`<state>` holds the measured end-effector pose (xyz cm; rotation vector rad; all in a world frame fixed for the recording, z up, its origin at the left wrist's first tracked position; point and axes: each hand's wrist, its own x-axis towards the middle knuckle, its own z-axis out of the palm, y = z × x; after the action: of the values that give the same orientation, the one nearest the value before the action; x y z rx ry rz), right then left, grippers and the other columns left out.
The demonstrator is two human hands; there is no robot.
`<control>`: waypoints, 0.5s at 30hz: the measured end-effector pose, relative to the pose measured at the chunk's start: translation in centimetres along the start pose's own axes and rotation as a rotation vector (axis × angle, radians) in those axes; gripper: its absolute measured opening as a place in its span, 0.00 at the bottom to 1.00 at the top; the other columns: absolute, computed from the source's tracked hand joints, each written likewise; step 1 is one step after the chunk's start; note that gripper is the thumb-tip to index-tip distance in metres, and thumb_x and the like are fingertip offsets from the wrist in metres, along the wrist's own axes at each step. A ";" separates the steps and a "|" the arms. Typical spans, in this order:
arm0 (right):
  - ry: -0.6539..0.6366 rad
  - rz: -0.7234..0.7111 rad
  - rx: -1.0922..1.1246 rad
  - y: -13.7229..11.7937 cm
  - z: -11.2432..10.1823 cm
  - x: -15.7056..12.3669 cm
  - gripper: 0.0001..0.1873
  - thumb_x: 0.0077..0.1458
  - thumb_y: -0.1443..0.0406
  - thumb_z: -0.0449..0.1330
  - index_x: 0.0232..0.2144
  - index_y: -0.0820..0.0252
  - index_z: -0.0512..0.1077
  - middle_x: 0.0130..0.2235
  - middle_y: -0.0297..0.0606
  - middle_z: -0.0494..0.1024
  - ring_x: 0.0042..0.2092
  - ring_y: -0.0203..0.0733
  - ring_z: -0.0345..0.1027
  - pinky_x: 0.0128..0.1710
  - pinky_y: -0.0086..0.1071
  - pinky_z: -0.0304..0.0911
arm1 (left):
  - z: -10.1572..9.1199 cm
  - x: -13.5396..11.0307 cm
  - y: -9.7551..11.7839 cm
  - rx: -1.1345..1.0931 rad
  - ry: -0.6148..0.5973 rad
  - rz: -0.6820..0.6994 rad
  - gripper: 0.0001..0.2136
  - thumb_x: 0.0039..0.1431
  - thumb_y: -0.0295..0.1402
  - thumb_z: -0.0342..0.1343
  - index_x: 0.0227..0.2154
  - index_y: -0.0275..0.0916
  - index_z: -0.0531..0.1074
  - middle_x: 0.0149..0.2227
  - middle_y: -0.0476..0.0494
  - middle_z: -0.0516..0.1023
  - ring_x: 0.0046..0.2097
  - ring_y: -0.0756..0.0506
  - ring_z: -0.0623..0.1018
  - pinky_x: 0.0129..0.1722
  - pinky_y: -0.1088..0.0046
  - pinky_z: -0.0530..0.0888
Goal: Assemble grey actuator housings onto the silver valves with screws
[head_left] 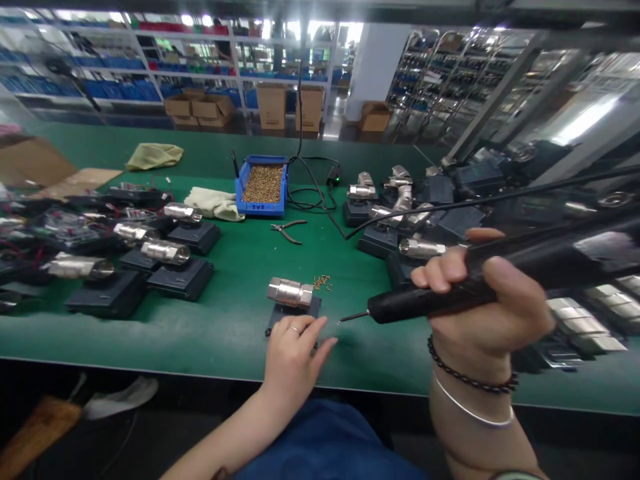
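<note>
My right hand (493, 307) is wrapped round a black electric screwdriver (415, 303), whose thin bit points left, toward my other hand. Over the near side of a dark grey box with a metal valve body (290, 292) on top lies my left hand (295, 347). Its thumb and index finger are stretched out and apart, with nothing visible between them, just short of the bit tip. The hand hides much of the box. A small scatter of brass screws (323, 282) lies on the green bench right beside the valve body.
Behind stand a blue bin (260, 213) of small brass screws and pliers (287, 233). Similar valve units (183, 277) crowd the left, with more units (380, 240) on the right. A black cable (320, 207) crosses the bench. Cloths (215, 202) lie toward the back.
</note>
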<state>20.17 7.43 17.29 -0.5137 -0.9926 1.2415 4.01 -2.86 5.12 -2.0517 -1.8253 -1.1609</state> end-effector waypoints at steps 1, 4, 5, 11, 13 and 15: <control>-0.010 0.001 0.006 -0.5 0.1 -0.2 0.11 0.43 0.62 0.63 0.33 0.54 0.73 0.19 0.25 0.65 0.18 0.31 0.57 0.20 0.29 0.59 | 0.1 0.3 0.2 -0.030 -0.003 0.005 0.10 0.63 0.38 0.55 0.40 0.37 0.76 0.33 0.42 0.80 0.34 0.44 0.76 0.33 0.68 0.71; -0.048 0.013 0.001 -1.5 0.4 -0.9 0.11 0.44 0.61 0.64 0.33 0.53 0.74 0.19 0.25 0.62 0.18 0.32 0.54 0.19 0.29 0.57 | 0.2 0.8 0.9 -0.119 -0.005 0.006 0.09 0.62 0.37 0.57 0.38 0.38 0.77 0.31 0.43 0.80 0.33 0.45 0.77 0.33 0.68 0.72; -0.054 0.021 -0.003 -1.7 0.5 -1.1 0.11 0.44 0.61 0.65 0.33 0.53 0.74 0.19 0.25 0.61 0.18 0.32 0.54 0.19 0.30 0.56 | 0.2 0.8 1.0 -0.145 -0.003 -0.002 0.08 0.63 0.36 0.57 0.37 0.39 0.78 0.30 0.44 0.80 0.33 0.45 0.77 0.33 0.69 0.72; -0.128 0.060 0.017 -1.6 0.8 -1.7 0.12 0.43 0.60 0.66 0.34 0.52 0.74 0.19 0.25 0.60 0.17 0.32 0.53 0.18 0.30 0.54 | -0.1 0.5 1.0 -0.278 -0.004 -0.060 0.08 0.63 0.33 0.57 0.30 0.39 0.78 0.26 0.47 0.79 0.30 0.47 0.76 0.31 0.70 0.72; -0.160 0.064 0.010 -1.5 1.0 -1.8 0.12 0.45 0.59 0.65 0.35 0.51 0.74 0.19 0.26 0.58 0.18 0.32 0.53 0.18 0.30 0.54 | -0.4 0.3 0.8 -0.304 -0.021 -0.071 0.08 0.63 0.32 0.56 0.31 0.39 0.78 0.26 0.47 0.79 0.30 0.47 0.77 0.31 0.70 0.73; -0.176 0.077 0.005 -1.4 1.2 -2.0 0.12 0.45 0.59 0.66 0.35 0.50 0.74 0.18 0.26 0.57 0.17 0.33 0.53 0.19 0.31 0.55 | -0.8 0.2 0.6 -0.314 -0.027 -0.084 0.09 0.65 0.32 0.54 0.31 0.38 0.78 0.26 0.46 0.79 0.31 0.47 0.77 0.32 0.70 0.73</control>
<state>19.88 4.96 18.32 -0.4471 -1.1257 1.3756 4.18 -3.35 5.98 -2.1756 -1.8580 -1.5355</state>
